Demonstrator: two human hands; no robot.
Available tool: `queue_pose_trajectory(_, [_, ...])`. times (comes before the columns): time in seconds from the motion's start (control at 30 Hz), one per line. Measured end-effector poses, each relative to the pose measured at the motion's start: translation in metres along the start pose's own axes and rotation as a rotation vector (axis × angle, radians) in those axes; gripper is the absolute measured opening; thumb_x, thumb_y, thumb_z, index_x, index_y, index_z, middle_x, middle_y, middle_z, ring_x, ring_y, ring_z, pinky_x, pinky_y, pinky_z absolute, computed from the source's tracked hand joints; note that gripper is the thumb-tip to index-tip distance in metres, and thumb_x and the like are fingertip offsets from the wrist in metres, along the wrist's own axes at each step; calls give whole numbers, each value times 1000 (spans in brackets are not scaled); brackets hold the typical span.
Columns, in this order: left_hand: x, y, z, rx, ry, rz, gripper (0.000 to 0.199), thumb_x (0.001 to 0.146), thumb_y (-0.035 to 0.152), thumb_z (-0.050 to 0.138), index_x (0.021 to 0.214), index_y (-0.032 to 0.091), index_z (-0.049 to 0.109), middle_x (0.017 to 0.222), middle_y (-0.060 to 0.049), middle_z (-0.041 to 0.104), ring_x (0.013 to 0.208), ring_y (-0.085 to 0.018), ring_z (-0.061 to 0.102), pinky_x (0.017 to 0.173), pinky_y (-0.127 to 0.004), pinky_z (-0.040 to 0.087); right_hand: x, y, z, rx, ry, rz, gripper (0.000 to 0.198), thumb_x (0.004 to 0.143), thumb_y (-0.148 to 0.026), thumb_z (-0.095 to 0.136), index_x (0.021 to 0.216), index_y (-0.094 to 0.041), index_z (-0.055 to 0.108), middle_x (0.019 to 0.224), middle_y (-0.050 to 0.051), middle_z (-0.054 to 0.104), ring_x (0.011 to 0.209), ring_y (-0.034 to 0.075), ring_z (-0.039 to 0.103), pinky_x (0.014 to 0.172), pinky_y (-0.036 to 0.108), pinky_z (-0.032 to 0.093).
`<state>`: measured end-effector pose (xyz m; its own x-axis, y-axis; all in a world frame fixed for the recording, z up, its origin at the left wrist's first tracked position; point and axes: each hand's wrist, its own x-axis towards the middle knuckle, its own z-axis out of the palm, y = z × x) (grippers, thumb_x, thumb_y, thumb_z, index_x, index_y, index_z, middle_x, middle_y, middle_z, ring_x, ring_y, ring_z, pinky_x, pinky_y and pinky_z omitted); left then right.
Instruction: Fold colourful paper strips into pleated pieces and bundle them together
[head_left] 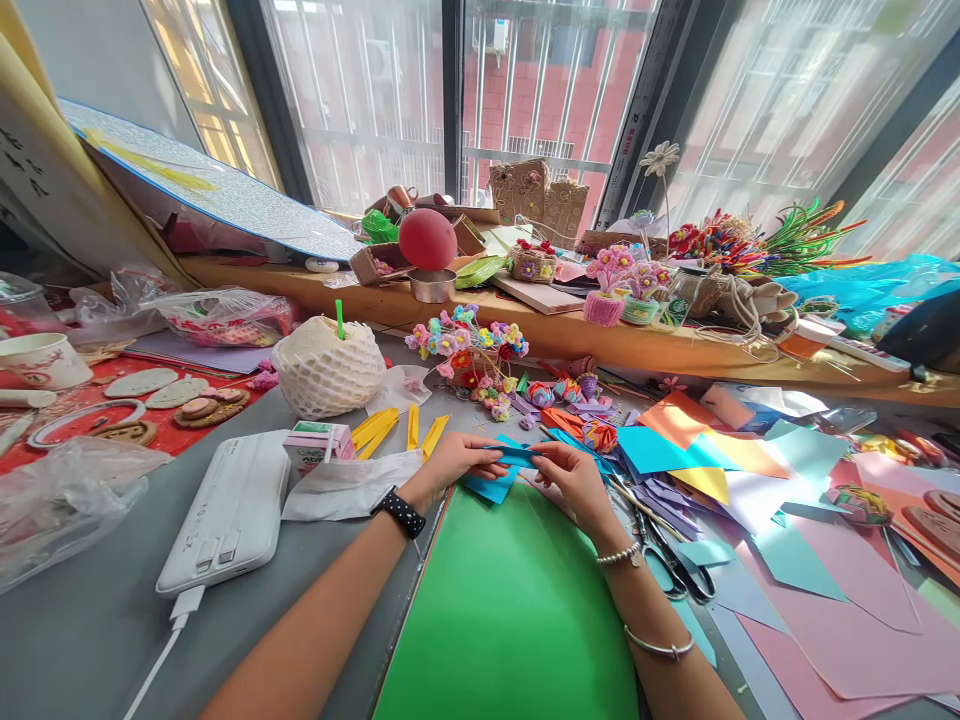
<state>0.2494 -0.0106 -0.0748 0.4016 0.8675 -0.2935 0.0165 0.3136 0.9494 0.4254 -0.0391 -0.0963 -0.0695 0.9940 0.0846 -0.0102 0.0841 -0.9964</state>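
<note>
Between my two hands is a narrow folded strip of blue paper (517, 456). My left hand (459, 460) pinches its left end, with a black dotted watch band on the wrist. My right hand (574, 478) grips the other end between thumb and fingers. Just below the strip, a flat piece of blue paper (491, 487) lies at the far edge of a green board (517, 610). Folded yellow paper strips (375, 432) lie left of my left hand. Black-handled scissors (679, 570) rest beside my right wrist.
A white power bank (225, 510) with a cable stands at the left, near a net-wrapped coconut (328, 368). Coloured paper sheets (832, 600) spread over the right side. Small crocheted flowers (469, 350) sit ahead, below a cluttered wooden sill (525, 320).
</note>
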Motion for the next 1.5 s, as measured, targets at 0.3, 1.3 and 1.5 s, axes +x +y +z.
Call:
queue_pose_trajectory(0.3, [1,1,-4,86,-51,14,28,60,30,62,82,12,62,65,-6,66,64,-15,61,62,-25,48,-1,-1,1,57,-8,21,20,60,-31,62,74,-15,60,56,-2,55,48,9,49,50,23,39])
queue_pose_trajectory(1.3, [2,2,-6,247,87,451,39,61,30,62,96,15,53,95,-7,57,87,-16,53,77,-28,43,-2,-3,0,216,30,120,21,58,-30,65,69,-14,58,53,-3,52,45,7,45,46,19,35])
queue_pose_trajectory(1.5, [-1,3,-5,480,-79,467,26,63,30,59,84,14,59,91,-7,57,85,-17,53,71,-25,43,-2,-6,1,283,19,170,21,55,-27,67,67,-13,57,53,-4,51,44,5,44,45,18,34])
